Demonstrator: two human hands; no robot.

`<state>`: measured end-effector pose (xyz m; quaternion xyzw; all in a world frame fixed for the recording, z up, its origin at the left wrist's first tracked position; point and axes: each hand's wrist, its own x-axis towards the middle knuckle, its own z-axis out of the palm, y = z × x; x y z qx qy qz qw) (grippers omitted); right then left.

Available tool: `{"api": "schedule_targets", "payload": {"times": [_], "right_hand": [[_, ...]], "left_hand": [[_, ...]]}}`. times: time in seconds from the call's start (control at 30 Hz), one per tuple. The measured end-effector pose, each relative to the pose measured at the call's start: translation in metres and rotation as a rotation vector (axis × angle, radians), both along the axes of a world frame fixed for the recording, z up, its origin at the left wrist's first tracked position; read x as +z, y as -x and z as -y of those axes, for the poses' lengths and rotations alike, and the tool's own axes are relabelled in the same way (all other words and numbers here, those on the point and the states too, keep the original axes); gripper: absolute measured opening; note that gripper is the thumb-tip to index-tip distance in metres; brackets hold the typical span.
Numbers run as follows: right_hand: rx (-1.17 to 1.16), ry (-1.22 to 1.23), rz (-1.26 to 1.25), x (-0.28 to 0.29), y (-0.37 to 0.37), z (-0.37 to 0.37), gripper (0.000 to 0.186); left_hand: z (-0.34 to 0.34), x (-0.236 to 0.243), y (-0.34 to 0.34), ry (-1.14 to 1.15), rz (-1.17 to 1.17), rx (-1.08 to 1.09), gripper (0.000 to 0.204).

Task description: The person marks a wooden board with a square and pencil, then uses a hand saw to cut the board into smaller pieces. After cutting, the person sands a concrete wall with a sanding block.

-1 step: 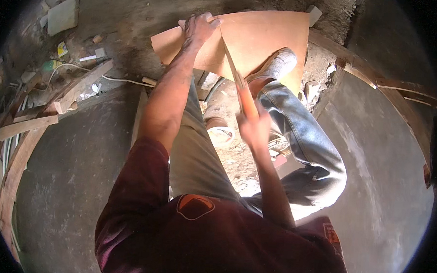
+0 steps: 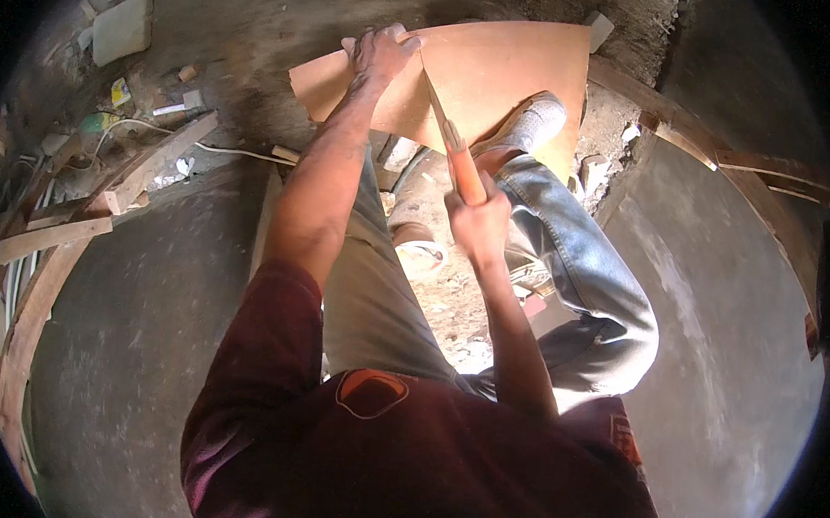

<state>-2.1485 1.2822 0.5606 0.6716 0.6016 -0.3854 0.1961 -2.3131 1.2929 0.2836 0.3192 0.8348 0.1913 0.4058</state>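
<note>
A tan, curved-edged board [image 2: 516, 64] lies across rubble ahead of me. My left hand [image 2: 380, 52] grips its far edge, fingers bent over it. My right hand [image 2: 479, 227] is closed around the orange wooden handle of a handsaw [image 2: 467, 173]. The saw's narrow blade slants away from me into the board, its tip just right of my left hand. My right foot, in a pale shoe [image 2: 537, 121], presses on the board right of the blade. My left leg stretches beneath my left arm, toward the board.
Curved wooden strips [image 2: 38, 303] and white cables lie at the left, with a pale block [image 2: 122, 28] and small debris beyond. Another curved timber [image 2: 773, 219] runs along the right. Grey concrete surfaces [image 2: 717, 346] flank me on both sides, and broken rubble lies between my legs.
My right hand and the saw handle have shifted slightly and look sharper. My left hand and the board are almost where they were, a touch lower.
</note>
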Motion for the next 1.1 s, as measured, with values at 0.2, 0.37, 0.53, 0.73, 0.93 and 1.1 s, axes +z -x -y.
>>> {"api": "schedule_targets", "payload": {"times": [0.2,0.37,0.53,0.73,0.93,1.1], "right_hand": [[0.326,-0.02,-0.07,0.083,-0.033,0.027,0.038],[0.127,-0.026,-0.077,0.112,-0.054,0.037,0.029],[0.121,-0.036,-0.037,-0.002,-0.011,0.005,0.035],[0.245,-0.009,-0.028,0.107,-0.035,0.024,0.037],[0.223,-0.079,-0.08,0.054,-0.051,0.029,0.032],[0.04,0.002,-0.014,0.005,-0.019,0.011,0.032]], "left_hand": [[-0.002,-0.007,0.017,-0.004,-0.056,0.012,0.053],[-0.006,0.017,0.013,0.08,0.006,-0.02,0.054],[-0.005,0.008,0.009,0.04,-0.006,-0.015,0.053],[-0.001,0.008,0.007,0.095,-0.008,-0.015,0.052],[-0.005,0.018,0.011,0.106,0.011,-0.02,0.054],[-0.005,0.007,0.009,0.071,-0.003,-0.043,0.052]]}}
